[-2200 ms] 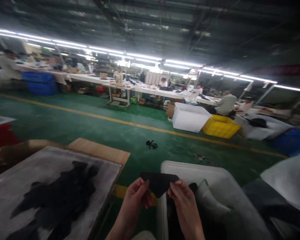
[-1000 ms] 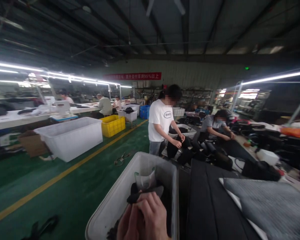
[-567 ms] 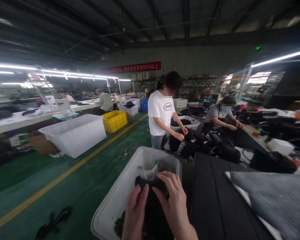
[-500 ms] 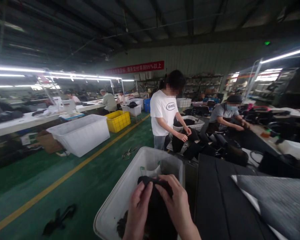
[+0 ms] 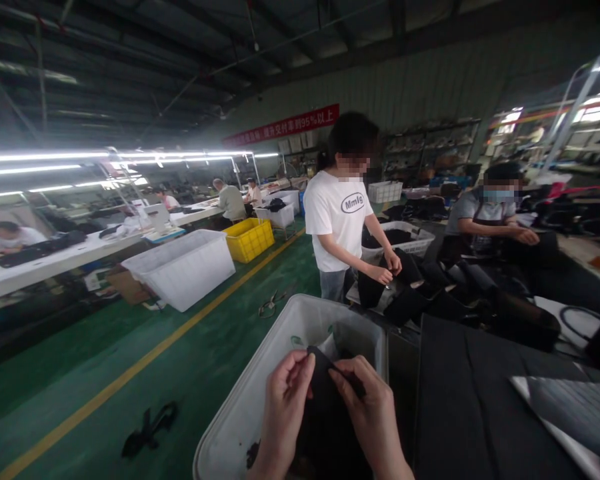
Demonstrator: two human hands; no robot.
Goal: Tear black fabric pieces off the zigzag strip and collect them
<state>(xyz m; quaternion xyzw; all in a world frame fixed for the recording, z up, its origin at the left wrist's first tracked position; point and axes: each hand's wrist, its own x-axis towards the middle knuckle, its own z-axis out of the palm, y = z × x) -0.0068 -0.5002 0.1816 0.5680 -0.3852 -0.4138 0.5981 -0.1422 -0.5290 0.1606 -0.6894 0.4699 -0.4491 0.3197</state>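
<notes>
A piece of black fabric (image 5: 323, 400) is pinched between my two hands over a white plastic bin (image 5: 240, 393). My left hand (image 5: 287, 393) is closed on its upper left edge, thumb against fingertips. On the upper right edge, my right hand (image 5: 367, 393) grips it the same way. The fabric hangs down between my wrists, and its lower part merges with dark material in the bin. A pale scrap with green marks (image 5: 327, 343) shows inside the bin behind the fabric.
Right of the bin stands a surface covered with black sheets (image 5: 450, 400) and a grey-white sheet (image 5: 570, 413). A co-worker in a white T-shirt (image 5: 337, 220) handles black pieces (image 5: 405, 293) ahead; another person (image 5: 487, 213) sits further right. Black scraps (image 5: 150, 427) lie on the green floor.
The view has swung slightly, shifting the surroundings. My hands have spread a little apart, and the fabric edge between them now shows more plainly, raised to a peak by the left thumb.
</notes>
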